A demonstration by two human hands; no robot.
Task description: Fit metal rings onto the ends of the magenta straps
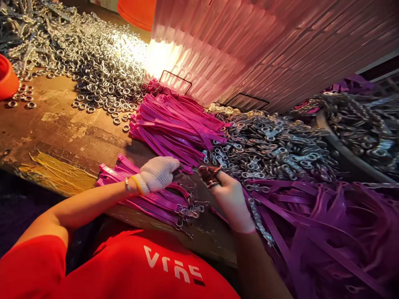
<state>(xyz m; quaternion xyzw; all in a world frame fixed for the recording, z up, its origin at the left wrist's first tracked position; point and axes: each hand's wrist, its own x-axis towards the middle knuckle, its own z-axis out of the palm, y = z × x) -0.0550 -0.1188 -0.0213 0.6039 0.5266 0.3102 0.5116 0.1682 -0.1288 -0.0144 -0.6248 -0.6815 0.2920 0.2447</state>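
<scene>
My left hand [158,173], in a white knitted glove with a yellow cuff, has its fingers closed at the end of a magenta strap; the fingertips are dark and their grip is unclear. To its right, my right hand [226,191], gloved with dark fingertips, is pinched on something too small to make out. A bundle of magenta straps [149,203] lies under my left hand, with metal rings and links [191,209] at its right end. Beyond both hands is a larger pile of magenta straps [177,120]. Metal links [280,149] are heaped right of that pile.
Silver rings [102,62] cover the back left. Purple straps [336,232] fill the right side, below a container rim [336,145] with metal parts. A translucent corrugated sheet [243,50] stands behind. Orange containers [6,79] are at the left edge and top.
</scene>
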